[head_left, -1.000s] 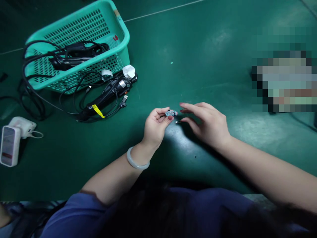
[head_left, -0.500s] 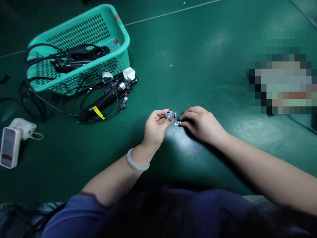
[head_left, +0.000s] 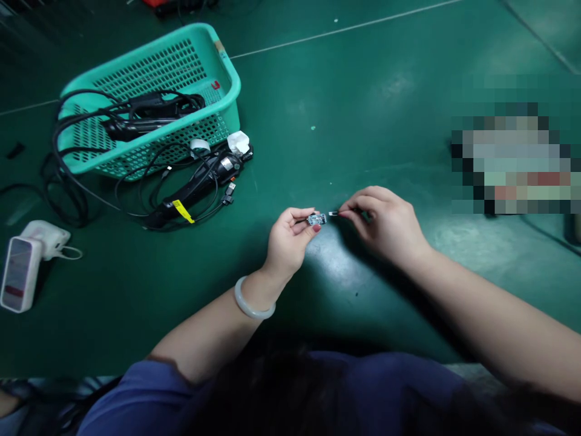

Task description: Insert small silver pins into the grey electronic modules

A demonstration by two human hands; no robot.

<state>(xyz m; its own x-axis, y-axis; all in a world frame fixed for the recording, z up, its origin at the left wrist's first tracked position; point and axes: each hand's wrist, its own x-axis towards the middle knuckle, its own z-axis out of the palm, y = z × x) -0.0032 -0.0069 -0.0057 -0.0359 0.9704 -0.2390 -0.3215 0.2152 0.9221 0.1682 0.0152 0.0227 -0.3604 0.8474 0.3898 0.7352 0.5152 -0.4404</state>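
L hand [head_left: 287,239] pinches circuit board [head_left: 317,219] btwn thumb & fingers, over table [head_left: 281,97], approx. mid-view. R hand [head_left: 390,221] has thumb & forefinger pressed on tiny metal bit [head_left: 333,213], its end facing the board; small gap btwn them, no contact. Bangle [head_left: 242,304] on L wrist. Upper L: green basket [head_left: 232,72] w/ black device [head_left: 140,127] & cables. Just beside it on table: 2nd device [head_left: 200,184], yellow tag [head_left: 183,211], USB plug [head_left: 231,188] near. Far L: white gadget [head_left: 18,275]. Far R: pixelated item [head_left: 517,157], can't ID.
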